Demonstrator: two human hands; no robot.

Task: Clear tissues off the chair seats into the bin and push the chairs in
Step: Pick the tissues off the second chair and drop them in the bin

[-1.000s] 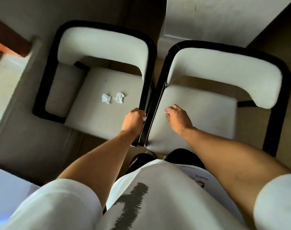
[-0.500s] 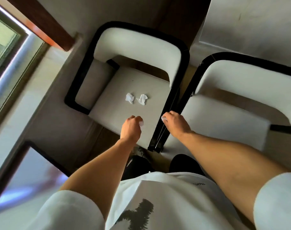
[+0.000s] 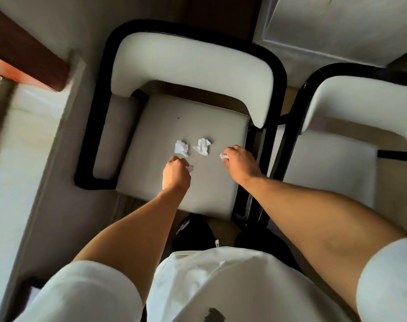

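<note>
Two crumpled white tissues, one on the left (image 3: 181,148) and one on the right (image 3: 203,146), lie side by side on the grey seat of the left chair (image 3: 165,122). My left hand (image 3: 175,174) hovers just below the left tissue, fingers closed around a small white tissue scrap (image 3: 190,168). My right hand (image 3: 241,162) is over the seat's right side, just right of the right tissue, closed on another scrap (image 3: 224,156). A second chair (image 3: 332,159) stands close beside on the right, with no tissue on the visible part of its seat. No bin is in view.
A white table (image 3: 337,31) stands beyond the chair backs at the upper right. A pale ledge with a dark red-brown wooden frame (image 3: 23,49) runs along the left. My black shoes (image 3: 188,231) stand on the floor just in front of the left chair.
Both hands moved from the gap between the two chairs forward over the left chair's seat, close to the two tissues. The view shifted left, centring the left chair.
</note>
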